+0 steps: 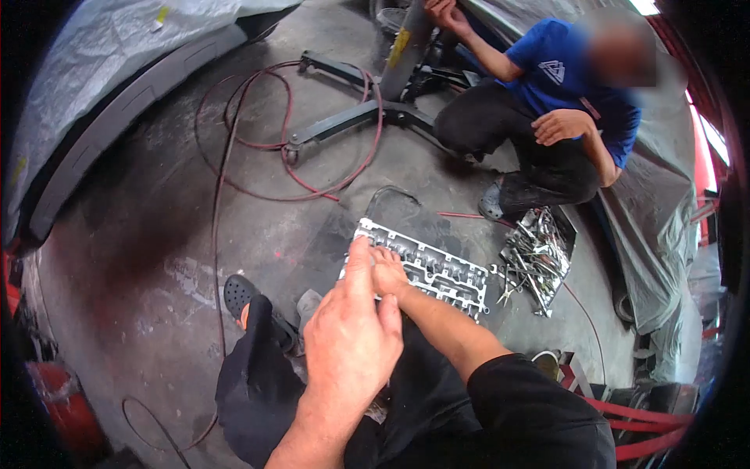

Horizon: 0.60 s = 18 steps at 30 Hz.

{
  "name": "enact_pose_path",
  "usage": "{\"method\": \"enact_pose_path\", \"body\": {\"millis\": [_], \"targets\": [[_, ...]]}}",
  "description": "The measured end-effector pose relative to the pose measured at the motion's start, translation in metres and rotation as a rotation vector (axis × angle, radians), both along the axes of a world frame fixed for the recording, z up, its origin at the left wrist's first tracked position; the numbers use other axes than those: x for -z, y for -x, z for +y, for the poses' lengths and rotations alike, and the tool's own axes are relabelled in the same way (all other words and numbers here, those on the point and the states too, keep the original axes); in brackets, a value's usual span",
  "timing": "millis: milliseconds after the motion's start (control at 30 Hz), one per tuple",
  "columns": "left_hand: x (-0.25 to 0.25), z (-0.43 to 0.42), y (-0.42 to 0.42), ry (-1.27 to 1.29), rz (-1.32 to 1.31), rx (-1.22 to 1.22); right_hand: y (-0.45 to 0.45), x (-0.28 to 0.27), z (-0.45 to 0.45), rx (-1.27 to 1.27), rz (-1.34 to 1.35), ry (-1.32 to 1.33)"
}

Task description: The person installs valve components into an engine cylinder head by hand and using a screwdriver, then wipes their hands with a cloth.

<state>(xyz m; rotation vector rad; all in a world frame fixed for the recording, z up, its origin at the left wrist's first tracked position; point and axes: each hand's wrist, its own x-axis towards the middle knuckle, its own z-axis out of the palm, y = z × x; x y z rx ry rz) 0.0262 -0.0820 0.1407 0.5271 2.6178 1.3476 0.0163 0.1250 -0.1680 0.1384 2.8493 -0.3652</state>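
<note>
The silver metal engine part point(451, 271) seems to lie on the grey concrete floor point(156, 328), maybe for easy reaching, with the right hand point(387, 273) on it, the left hand point(351, 336) pointing over it, and each grip too hidden to tell.

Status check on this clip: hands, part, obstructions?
Right hand on metal engine part, hiding some of it. Left hand nearer camera, pointing, contact unclear. Loose tools beside the part.

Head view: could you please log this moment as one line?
left hand: index finger extended; right hand: over metal casting, contact unclear; tools: piled nearby
</note>
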Motion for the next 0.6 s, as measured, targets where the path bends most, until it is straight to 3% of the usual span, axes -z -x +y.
{"method": "enact_pose_path", "body": {"millis": [300,400,600], "targets": [[-0.002,-0.004,-0.001,-0.026,-0.039,-0.013,0.001,-0.019,0.001,-0.039,-0.029,0.012],[-0.003,-0.005,-0.001,-0.018,-0.051,-0.024,-0.001,-0.004,0.005,-0.053,0.077,0.035],[0.001,-0.002,-0.002,0.013,-0.049,-0.010,0.002,-0.004,0.009,-0.150,0.002,-0.054]]}}
